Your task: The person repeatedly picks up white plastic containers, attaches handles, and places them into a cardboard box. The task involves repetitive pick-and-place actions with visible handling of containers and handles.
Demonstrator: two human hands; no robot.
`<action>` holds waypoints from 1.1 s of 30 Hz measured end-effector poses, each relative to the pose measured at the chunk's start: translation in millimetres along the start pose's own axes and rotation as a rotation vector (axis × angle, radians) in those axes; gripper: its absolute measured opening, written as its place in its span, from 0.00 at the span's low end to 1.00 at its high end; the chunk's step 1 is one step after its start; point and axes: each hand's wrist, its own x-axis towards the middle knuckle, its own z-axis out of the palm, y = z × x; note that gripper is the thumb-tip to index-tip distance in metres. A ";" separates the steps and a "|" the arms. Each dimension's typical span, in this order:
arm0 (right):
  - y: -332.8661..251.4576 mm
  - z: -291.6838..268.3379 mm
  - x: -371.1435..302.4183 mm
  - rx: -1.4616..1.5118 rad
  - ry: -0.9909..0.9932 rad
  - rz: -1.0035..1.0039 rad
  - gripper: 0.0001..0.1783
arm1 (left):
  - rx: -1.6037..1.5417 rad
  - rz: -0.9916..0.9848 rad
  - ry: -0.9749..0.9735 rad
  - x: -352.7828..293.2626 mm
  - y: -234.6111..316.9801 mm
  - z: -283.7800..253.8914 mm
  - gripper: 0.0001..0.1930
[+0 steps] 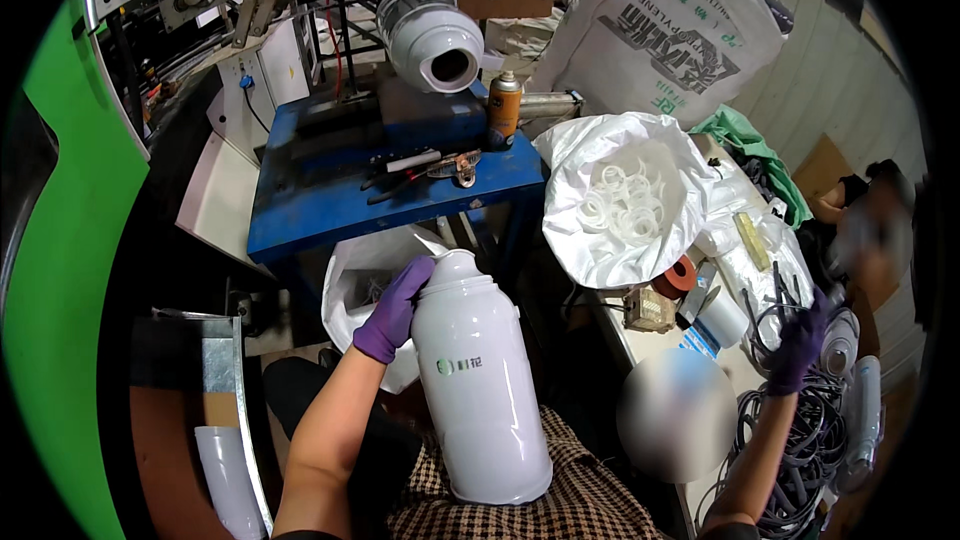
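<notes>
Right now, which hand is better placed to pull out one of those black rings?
The right. The right hand already reaches into the pile of black rings on the bench, fingers among them. The left hand is busy gripping the neck of the white flask on the lap.

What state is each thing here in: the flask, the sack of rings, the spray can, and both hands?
White flask: upright on the lap, top uncapped.
Sack of rings: open, rings showing.
Spray can: upright, capped.
Left hand: gloved, gripping the flask's shoulder.
Right hand: gloved, holding black cords.
</notes>
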 end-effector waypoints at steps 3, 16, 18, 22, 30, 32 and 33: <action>-186.3 105.9 -11.8 1.064 -0.092 0.420 0.31 | -0.299 -0.064 0.001 1.1 11.6 -4.6 0.13; -375.8 313.2 -53.8 1.141 -0.888 0.567 0.23 | -0.390 0.036 -0.049 -10.7 50.9 -31.7 0.16; -373.2 326.6 -67.0 0.953 -0.700 0.060 0.20 | -0.028 0.238 -0.025 -10.4 50.8 -30.7 0.15; -388.5 281.1 -58.0 0.806 -0.483 -0.805 0.12 | -0.110 0.166 0.019 -15.2 44.6 -31.4 0.15; -368.4 326.5 -93.2 0.605 -0.425 0.129 0.15 | -0.176 0.113 0.022 -16.3 32.0 -22.9 0.15; -353.1 330.5 -98.9 0.849 -0.606 0.363 0.13 | -0.268 0.011 0.043 -14.7 31.4 -16.7 0.17; -340.2 328.2 -96.5 0.964 -0.700 0.485 0.12 | -0.285 0.003 0.117 -16.8 26.6 -11.4 0.18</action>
